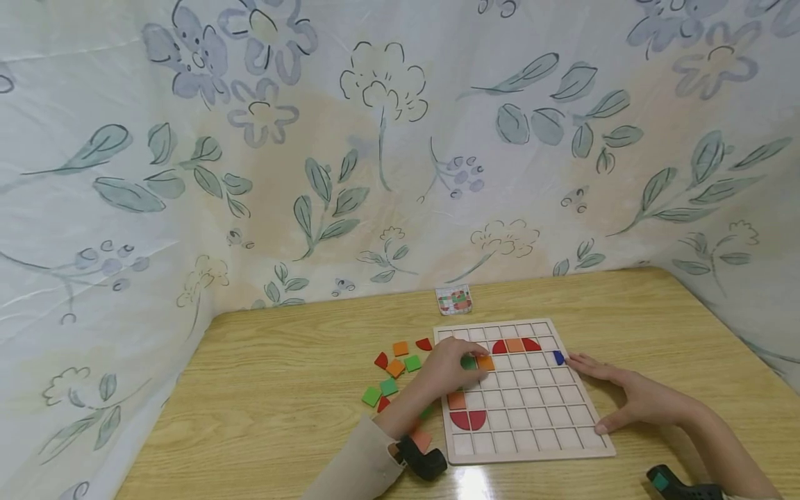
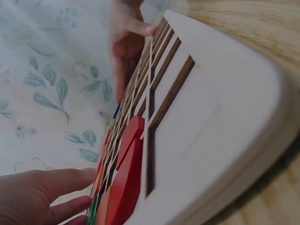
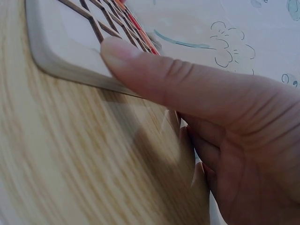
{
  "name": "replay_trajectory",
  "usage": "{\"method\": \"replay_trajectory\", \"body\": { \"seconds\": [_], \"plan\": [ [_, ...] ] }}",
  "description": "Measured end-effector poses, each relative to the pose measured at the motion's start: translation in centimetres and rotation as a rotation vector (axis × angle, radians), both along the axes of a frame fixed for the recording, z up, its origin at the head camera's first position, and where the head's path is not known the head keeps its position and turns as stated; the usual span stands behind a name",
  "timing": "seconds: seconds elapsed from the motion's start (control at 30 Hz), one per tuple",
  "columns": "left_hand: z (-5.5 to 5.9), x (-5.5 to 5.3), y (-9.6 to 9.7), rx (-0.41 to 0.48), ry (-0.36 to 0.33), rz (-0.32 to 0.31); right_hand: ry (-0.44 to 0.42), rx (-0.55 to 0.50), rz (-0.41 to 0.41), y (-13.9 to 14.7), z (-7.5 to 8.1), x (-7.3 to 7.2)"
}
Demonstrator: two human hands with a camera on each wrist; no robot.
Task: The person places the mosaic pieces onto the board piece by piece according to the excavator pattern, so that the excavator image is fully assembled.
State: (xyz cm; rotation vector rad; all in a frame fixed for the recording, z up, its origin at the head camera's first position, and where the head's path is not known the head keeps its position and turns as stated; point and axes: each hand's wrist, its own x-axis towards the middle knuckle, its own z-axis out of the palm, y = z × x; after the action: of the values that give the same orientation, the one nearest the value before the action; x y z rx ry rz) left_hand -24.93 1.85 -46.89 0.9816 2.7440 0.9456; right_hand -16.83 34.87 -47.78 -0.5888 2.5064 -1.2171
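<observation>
A pale wooden grid board point(image 1: 550, 437) lies on the table. My left hand point(image 1: 446, 364) reaches over its left side, thumb and forefinger at opposite edges of an orange square tile point(image 1: 485, 362) in the grid. Beside that tile a dark green tile point(image 1: 469, 362) shows partly under the hand. My right hand point(image 1: 650, 396) spreads along the board's right edge, thumb resting on the near right corner. Its fingertips lie near a blue quarter-round tile point(image 1: 559, 357). On the grid are also two red quarter-rounds point(image 1: 469, 420) below an orange tile point(image 1: 457, 401), and a red-orange-red row point(image 1: 514, 345) farther back.
Several loose tiles lie left of the board, among them a light green square point(image 1: 371, 396), an orange square point(image 1: 401, 348) and a red quarter-round point(image 1: 424, 344). A small pattern card point(image 1: 454, 300) sits behind the board. Flowered cloth point(image 1: 387, 173) hangs around the table.
</observation>
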Motion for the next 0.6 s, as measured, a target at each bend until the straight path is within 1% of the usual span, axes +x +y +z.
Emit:
{"method": "replay_trajectory", "body": {
  "seconds": [0.17,0.33,0.47,0.53,0.6],
  "plan": [
    [0.1,0.0,-0.9,0.130,-0.063,-0.038,0.000,0.002,0.001,0.0,0.0,-0.1],
    [0.4,0.1,-2.2,0.228,-0.094,-0.051,-0.008,0.007,-0.005,-0.1,0.1,0.0],
    [0.6,0.3,-3.4,0.291,-0.171,-0.013,-0.010,0.002,-0.005,-0.1,0.3,0.1],
    [0.8,0.4,-4.1,0.304,-0.215,0.021,-0.006,0.003,-0.005,-0.2,0.4,0.1],
    [1.0,0.5,-4.9,0.296,-0.255,0.063,-0.005,0.010,-0.004,-0.2,0.4,0.1]
  ]
}}
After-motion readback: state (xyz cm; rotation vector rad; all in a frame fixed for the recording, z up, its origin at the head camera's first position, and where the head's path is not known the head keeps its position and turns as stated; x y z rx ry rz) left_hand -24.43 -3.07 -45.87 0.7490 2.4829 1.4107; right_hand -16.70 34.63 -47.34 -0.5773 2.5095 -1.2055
